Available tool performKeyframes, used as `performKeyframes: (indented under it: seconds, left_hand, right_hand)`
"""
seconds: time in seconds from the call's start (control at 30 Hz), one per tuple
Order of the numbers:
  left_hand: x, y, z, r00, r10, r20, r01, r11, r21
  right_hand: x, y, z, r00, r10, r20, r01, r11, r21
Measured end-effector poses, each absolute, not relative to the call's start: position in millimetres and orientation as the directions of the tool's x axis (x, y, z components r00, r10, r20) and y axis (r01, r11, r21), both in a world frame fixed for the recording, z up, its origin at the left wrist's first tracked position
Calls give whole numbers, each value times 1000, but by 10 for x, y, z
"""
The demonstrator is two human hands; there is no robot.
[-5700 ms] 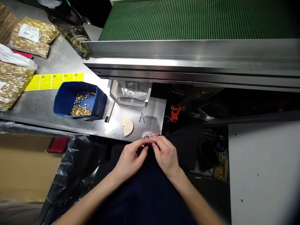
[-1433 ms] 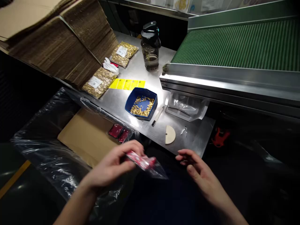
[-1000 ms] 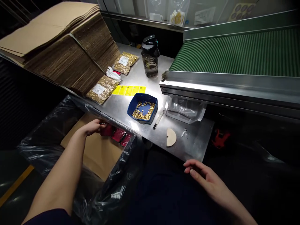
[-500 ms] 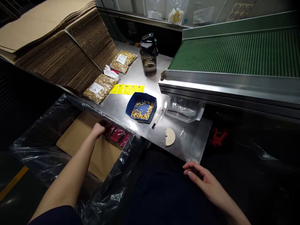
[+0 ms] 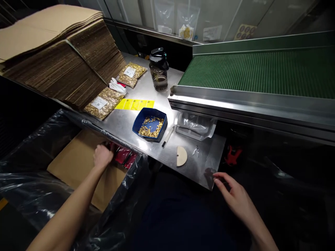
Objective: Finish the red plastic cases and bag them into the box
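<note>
Head view: the left hand (image 5: 102, 156) reaches down into the plastic-lined carton (image 5: 75, 164) below the surface (image 5: 131, 120), its curled fingers resting against the red packets (image 5: 123, 155) laid in a row at the carton's far wall; whether they grip one cannot be told, and the step appears to be the placing of a packet. The right hand (image 5: 237, 197) hovers open and empty at the near corner of the surface, so the next move would seem to call for a fresh item. The blue tray (image 5: 150, 124) holds small brass parts, two clear bags (image 5: 101, 103) hold more, and the bottle (image 5: 158, 69) is partly filled.
</note>
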State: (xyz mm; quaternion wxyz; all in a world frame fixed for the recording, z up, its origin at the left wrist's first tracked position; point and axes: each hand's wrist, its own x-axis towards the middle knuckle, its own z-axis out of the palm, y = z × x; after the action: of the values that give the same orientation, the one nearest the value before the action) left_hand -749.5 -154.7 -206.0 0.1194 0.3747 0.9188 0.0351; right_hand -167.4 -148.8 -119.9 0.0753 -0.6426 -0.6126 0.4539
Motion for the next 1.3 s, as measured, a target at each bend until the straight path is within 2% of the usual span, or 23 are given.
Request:
performKeyframes:
  seconds: [0.07, 0.13, 0.2, 0.27, 0.33, 0.47, 0.63, 0.73, 0.87, 1.03, 1.3]
  left_hand:
    - [-7365, -1533, -1913, -748, 663, -35, 646, 739, 189]
    - [-7195, -1498, -1704, -748, 652, 126, 660, 711, 243]
    - [-6976, -1424, -1460, -675, 700, 232, 735, 613, 288]
    - [-6725, -1273, -1232, -547, 797, 258, 826, 463, 321]
    - [-6477, -1013, -1080, -385, 896, 220, 891, 298, 343]
    - [-6118, -249, -1106, -49, 999, 20, 938, 39, 344]
    - [-6036, 449, -1415, 148, 966, -211, 962, -90, 259]
    - [-6140, 531, -1501, 187, 940, -286, 969, -130, 209]
    - [-6301, 470, -1526, 162, 938, -307, 982, -123, 142]
    - [-6323, 429, -1598, 134, 932, -337, 988, -101, 115]
    - [-6173, 460, -1595, 93, 925, -369, 990, -46, 132]
  right_hand:
    - [-1409, -1420, -1224, -32, 928, -370, 772, -212, -599]
    - [-1137, -1369, -1324, 102, 958, -269, 784, -243, -571]
    - [-928, -1330, -1495, 212, 951, -225, 788, -302, -536]
    - [-836, -1293, -1694, 289, 935, -207, 805, -354, -477]
    - [-855, -1265, -1858, 321, 931, -172, 844, -364, -394]
    - [-961, -1286, -1991, 183, 976, -115, 933, -209, -292]
    - [-794, -1448, -2075, 178, 981, -79, 875, -195, -442]
    - [-654, -1509, -2176, 185, 981, -57, 842, -188, -505]
    - [-533, -1481, -2258, 230, 972, -38, 821, -215, -529]
    - [-472, -1372, -2282, 204, 973, -109, 787, -229, -573]
    - [-657, -1300, -2348, 161, 986, -53, 838, -165, -520]
